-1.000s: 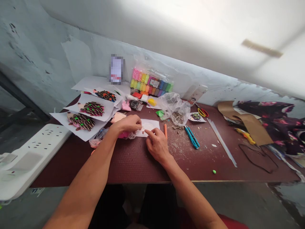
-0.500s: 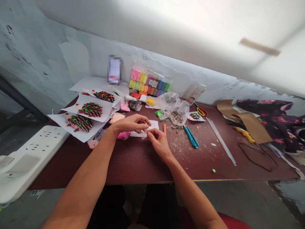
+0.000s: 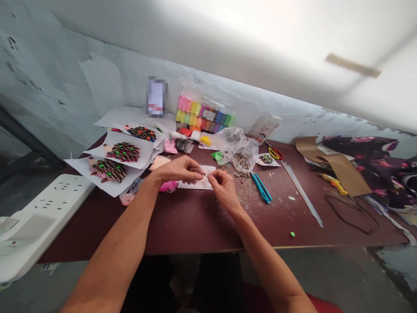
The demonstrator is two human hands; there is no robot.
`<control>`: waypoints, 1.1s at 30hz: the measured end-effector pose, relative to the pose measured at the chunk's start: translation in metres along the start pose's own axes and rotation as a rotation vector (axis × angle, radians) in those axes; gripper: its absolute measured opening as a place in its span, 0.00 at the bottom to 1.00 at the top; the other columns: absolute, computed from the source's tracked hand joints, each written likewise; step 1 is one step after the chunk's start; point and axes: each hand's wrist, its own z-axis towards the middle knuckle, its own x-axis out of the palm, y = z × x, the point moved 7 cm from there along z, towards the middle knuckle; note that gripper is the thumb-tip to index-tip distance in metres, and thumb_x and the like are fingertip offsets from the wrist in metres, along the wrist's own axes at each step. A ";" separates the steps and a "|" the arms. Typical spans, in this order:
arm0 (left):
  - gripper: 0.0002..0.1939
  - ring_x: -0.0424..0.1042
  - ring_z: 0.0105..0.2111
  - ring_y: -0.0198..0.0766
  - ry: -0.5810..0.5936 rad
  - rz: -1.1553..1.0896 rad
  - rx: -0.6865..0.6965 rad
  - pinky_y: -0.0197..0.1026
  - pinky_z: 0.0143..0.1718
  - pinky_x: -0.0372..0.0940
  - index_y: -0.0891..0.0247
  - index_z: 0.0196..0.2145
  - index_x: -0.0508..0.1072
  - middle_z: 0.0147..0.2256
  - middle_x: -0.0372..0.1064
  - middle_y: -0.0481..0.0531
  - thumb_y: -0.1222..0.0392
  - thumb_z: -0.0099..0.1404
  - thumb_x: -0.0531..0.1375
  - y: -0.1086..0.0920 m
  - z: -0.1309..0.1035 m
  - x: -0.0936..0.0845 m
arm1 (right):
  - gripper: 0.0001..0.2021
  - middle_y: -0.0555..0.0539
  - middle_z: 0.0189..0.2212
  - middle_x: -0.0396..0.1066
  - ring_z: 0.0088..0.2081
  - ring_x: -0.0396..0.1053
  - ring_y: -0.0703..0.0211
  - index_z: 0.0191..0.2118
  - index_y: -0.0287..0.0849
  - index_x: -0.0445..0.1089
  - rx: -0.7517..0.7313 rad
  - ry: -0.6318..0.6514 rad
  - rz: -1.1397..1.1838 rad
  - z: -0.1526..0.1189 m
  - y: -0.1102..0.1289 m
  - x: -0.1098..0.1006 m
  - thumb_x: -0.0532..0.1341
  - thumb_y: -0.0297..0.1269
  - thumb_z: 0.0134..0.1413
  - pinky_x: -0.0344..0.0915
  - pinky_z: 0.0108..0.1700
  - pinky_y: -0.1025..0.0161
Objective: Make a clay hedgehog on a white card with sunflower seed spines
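Note:
My left hand (image 3: 180, 169) and my right hand (image 3: 224, 187) meet fingertip to fingertip over a small white paper (image 3: 195, 184) on the dark red table (image 3: 202, 226). Between the fingers is a small clear plastic wrapper (image 3: 205, 177), pinched by both hands. A lump of pink clay (image 3: 168, 186) lies just under my left wrist. A clear bag of striped seeds (image 3: 243, 160) sits right behind my right hand, with loose seeds beside it.
Three paper sheets with seed-covered clay shapes (image 3: 109, 168) lie at the left. A pack of coloured clay (image 3: 203, 116) stands at the back. Blue cutters (image 3: 262, 188), red-yellow scissors (image 3: 276, 153), clear strips (image 3: 302, 191), brown cardboard (image 3: 339, 167) and a power strip (image 3: 42, 213) are around.
Both hands lifted off the white paper and came together, now pinching the clear wrapper between them. The right hand moved up and covers the orange stick.

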 end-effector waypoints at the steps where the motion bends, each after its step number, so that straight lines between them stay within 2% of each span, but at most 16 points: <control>1: 0.15 0.65 0.23 0.32 -0.022 0.018 0.004 0.34 0.24 0.60 0.66 0.31 0.77 0.23 0.69 0.49 0.49 0.57 0.63 -0.002 -0.001 -0.001 | 0.14 0.54 0.22 0.66 0.26 0.61 0.65 0.27 0.43 0.68 -0.004 0.005 -0.002 0.002 0.003 -0.001 0.57 0.45 0.57 0.63 0.37 0.64; 5: 0.17 0.62 0.20 0.30 -0.150 0.029 0.033 0.33 0.22 0.59 0.66 0.24 0.72 0.20 0.65 0.48 0.48 0.60 0.61 -0.011 -0.002 -0.008 | 0.16 0.53 0.22 0.65 0.24 0.59 0.65 0.28 0.42 0.69 -0.057 0.054 -0.014 0.017 0.019 -0.001 0.57 0.50 0.57 0.55 0.27 0.68; 8: 0.15 0.65 0.22 0.30 -0.293 -0.033 0.059 0.34 0.25 0.62 0.66 0.28 0.73 0.24 0.69 0.50 0.50 0.60 0.62 -0.010 0.000 -0.020 | 0.12 0.53 0.22 0.66 0.23 0.58 0.66 0.27 0.42 0.68 -0.114 0.071 -0.047 0.033 0.026 0.004 0.60 0.45 0.54 0.53 0.27 0.68; 10: 0.14 0.70 0.26 0.33 -0.434 -0.062 0.100 0.36 0.30 0.67 0.68 0.33 0.74 0.29 0.74 0.53 0.51 0.61 0.61 -0.006 0.000 -0.034 | 0.11 0.52 0.21 0.65 0.23 0.59 0.65 0.26 0.42 0.68 -0.119 0.047 -0.045 0.046 0.025 0.005 0.58 0.42 0.55 0.53 0.27 0.67; 12: 0.14 0.72 0.28 0.35 -0.621 -0.010 0.130 0.38 0.33 0.68 0.69 0.35 0.75 0.29 0.75 0.54 0.53 0.63 0.58 0.000 -0.003 -0.052 | 0.11 0.52 0.20 0.65 0.23 0.59 0.65 0.25 0.42 0.68 -0.104 0.020 -0.021 0.060 0.019 0.006 0.59 0.42 0.54 0.54 0.26 0.67; 14: 0.12 0.72 0.30 0.37 -0.812 0.117 0.110 0.38 0.35 0.67 0.69 0.34 0.76 0.31 0.76 0.55 0.56 0.61 0.59 0.006 -0.010 -0.068 | 0.11 0.52 0.19 0.65 0.22 0.59 0.65 0.24 0.42 0.67 -0.050 0.007 0.031 0.073 0.008 0.007 0.60 0.41 0.52 0.54 0.26 0.67; 16: 0.11 0.73 0.32 0.39 -0.896 0.259 0.042 0.39 0.38 0.67 0.67 0.35 0.78 0.34 0.78 0.55 0.60 0.60 0.58 0.011 -0.013 -0.075 | 0.11 0.54 0.17 0.63 0.21 0.58 0.65 0.22 0.43 0.65 0.001 -0.009 0.075 0.085 -0.004 0.008 0.60 0.41 0.52 0.55 0.25 0.67; 19: 0.12 0.74 0.38 0.42 -0.901 0.465 -0.067 0.40 0.45 0.66 0.63 0.38 0.80 0.38 0.79 0.54 0.63 0.61 0.57 0.015 -0.013 -0.075 | 0.12 0.55 0.17 0.63 0.21 0.59 0.65 0.22 0.43 0.64 0.080 -0.058 0.062 0.097 -0.021 0.008 0.58 0.41 0.53 0.57 0.26 0.67; 23: 0.16 0.74 0.45 0.45 -0.850 0.600 -0.108 0.42 0.51 0.64 0.64 0.43 0.79 0.45 0.78 0.57 0.66 0.63 0.53 0.017 -0.008 -0.067 | 0.11 0.53 0.20 0.67 0.25 0.63 0.64 0.25 0.41 0.69 0.094 -0.119 -0.149 0.105 -0.032 0.006 0.57 0.38 0.55 0.59 0.31 0.68; 26: 0.19 0.73 0.49 0.48 -0.801 0.658 -0.137 0.45 0.54 0.63 0.67 0.47 0.78 0.48 0.76 0.60 0.69 0.64 0.51 0.023 -0.002 -0.063 | 0.09 0.50 0.26 0.72 0.29 0.67 0.62 0.33 0.39 0.74 0.108 -0.094 -0.354 0.108 -0.034 0.008 0.57 0.33 0.55 0.60 0.35 0.67; 30: 0.22 0.72 0.52 0.47 -0.730 0.722 -0.131 0.44 0.56 0.62 0.68 0.49 0.77 0.50 0.75 0.62 0.71 0.62 0.50 0.030 0.005 -0.057 | 0.12 0.44 0.34 0.76 0.36 0.71 0.57 0.40 0.39 0.76 0.138 0.011 -0.569 0.107 -0.031 0.017 0.56 0.31 0.58 0.61 0.40 0.64; 33: 0.22 0.72 0.52 0.48 -0.692 0.751 -0.140 0.45 0.57 0.62 0.70 0.50 0.76 0.49 0.74 0.64 0.71 0.62 0.50 0.034 0.007 -0.055 | 0.14 0.39 0.42 0.74 0.42 0.70 0.52 0.48 0.39 0.74 0.099 -0.018 -0.699 0.105 -0.022 0.020 0.56 0.31 0.60 0.62 0.43 0.61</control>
